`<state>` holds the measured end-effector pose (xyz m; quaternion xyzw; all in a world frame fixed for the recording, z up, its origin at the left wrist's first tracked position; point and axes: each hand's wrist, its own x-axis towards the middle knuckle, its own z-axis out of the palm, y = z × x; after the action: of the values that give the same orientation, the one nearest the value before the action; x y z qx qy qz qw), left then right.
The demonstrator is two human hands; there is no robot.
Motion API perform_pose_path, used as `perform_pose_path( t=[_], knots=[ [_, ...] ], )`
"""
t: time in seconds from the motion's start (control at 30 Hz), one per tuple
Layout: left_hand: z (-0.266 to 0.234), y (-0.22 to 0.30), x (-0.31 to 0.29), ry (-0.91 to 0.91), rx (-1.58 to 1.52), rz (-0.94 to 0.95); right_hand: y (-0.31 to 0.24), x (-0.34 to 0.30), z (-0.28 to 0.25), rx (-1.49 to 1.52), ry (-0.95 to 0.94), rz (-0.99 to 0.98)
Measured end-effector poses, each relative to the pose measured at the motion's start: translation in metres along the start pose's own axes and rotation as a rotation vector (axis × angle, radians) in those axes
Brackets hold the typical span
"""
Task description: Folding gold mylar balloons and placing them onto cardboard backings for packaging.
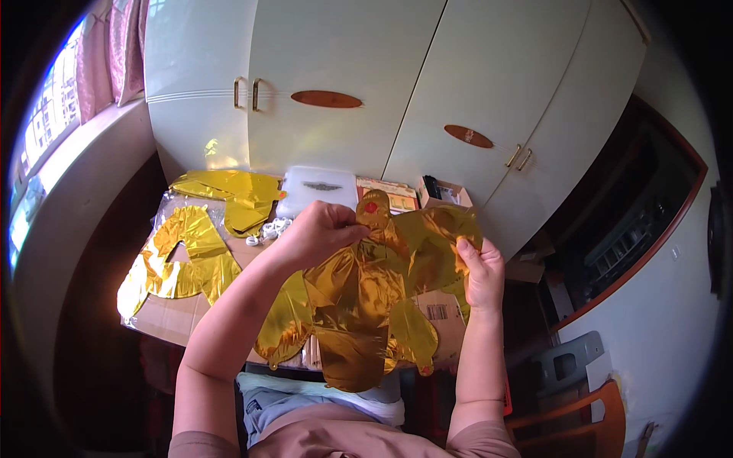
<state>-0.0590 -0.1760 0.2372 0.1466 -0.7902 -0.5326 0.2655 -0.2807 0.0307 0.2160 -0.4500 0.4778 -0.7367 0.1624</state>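
Note:
A flat, uninflated gold foil balloon [355, 294] hangs above the table between my two hands, creased and shiny. My left hand [322, 227] pinches it near its upper tab, beside a red spot. My right hand [483, 276] grips its right edge between thumb and fingers. Beneath it lie more flat gold foil pieces, one with a red spot at its lower tip [416, 340]. An A-shaped gold foil balloon [187, 263] rests at the table's left, and another flat foil balloon [229, 187] lies behind it.
On the cardboard-covered table [172, 317], a translucent white box [317, 191] stands at the back, near a coiled white cord [273, 230]. An open small box [445, 191] holds dark items. White cabinets [343, 53] rise behind. A wooden chair [603, 420] is at lower right.

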Motion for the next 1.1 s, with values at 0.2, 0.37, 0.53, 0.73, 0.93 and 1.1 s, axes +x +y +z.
perform_pose_path(
  t=[0.2, 0.37, 0.53, 0.73, 0.93, 1.1],
  knots=[
    [-0.018, -0.053, 0.029, -0.189, 0.03, -0.202, 0.06, 0.028, -0.018, -0.068, 0.147, 0.15],
    [-0.009, -0.159, 0.028, -0.153, -0.348, -0.615, 0.177, 0.039, -0.055, -0.157, 0.32, 0.37],
    [0.027, -0.206, 0.029, 0.06, -0.449, -0.631, 0.239, 0.039, -0.07, -0.288, 0.37, 0.485],
    [0.02, -0.213, 0.06, 0.206, 0.14, -0.428, 0.261, 0.054, -0.063, -0.285, 0.407, 0.554],
    [0.025, -0.21, 0.056, 0.272, 0.339, -0.4, 0.276, 0.069, -0.06, -0.247, 0.334, 0.564],
    [0.026, -0.21, 0.04, 0.309, 0.479, -0.258, 0.293, 0.076, -0.06, -0.276, 0.356, 0.615]
  ],
)
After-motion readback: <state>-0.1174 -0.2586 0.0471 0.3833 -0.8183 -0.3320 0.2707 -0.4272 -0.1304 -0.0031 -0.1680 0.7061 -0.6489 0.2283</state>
